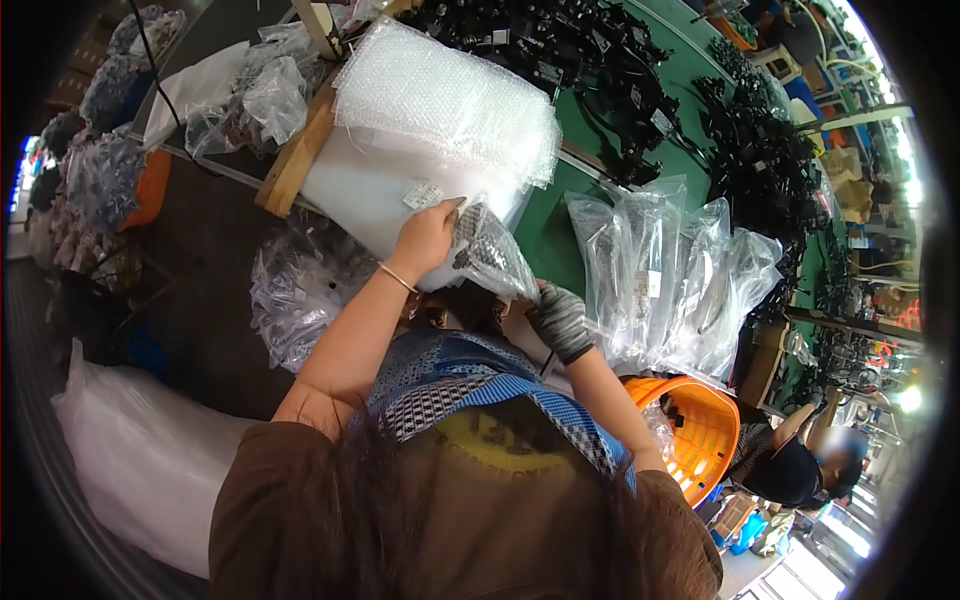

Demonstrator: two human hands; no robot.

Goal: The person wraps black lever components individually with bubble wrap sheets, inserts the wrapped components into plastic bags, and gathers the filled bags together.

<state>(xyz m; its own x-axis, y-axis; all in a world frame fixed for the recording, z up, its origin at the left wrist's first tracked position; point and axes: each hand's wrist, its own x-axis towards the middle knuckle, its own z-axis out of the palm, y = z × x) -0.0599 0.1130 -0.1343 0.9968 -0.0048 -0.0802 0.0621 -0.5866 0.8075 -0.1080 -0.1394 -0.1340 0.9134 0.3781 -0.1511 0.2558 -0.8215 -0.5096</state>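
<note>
While the person is standing with twelve o'clock at the top of the view, both arms are reaching up toward the middle. The bare left hand [428, 238], with a thin bangle on its wrist, is pinching the upper edge of a clear, cone-shaped plastic pouch [500, 258]. Something dark is showing inside the pouch, but it is too blurry to name. The right hand [560, 318], wearing a grey striped cloth glove, is gripping the pouch's low tip, at about four o'clock from the left hand. So the pouch is hanging between the two hands, just in front of the blue checked apron [450, 365].

At twelve o'clock, a thick pile of clear bubble wrap [445, 95] is lying on smooth, milky-white sheets [345, 190]. A small white printed label [423, 194] is showing just past the left hand. At ten o'clock, a brown wooden bar [295, 155] is sitting beside the sheets.

At one o'clock, a big heap of black cables [625, 95] is covering part of the green table [560, 235]. At three o'clock, long clear plastic bags [645, 285] are lying side by side. At four o'clock, a round orange plastic basket [712, 440] is sitting, and another person [790, 470] is bending farther out.
</note>
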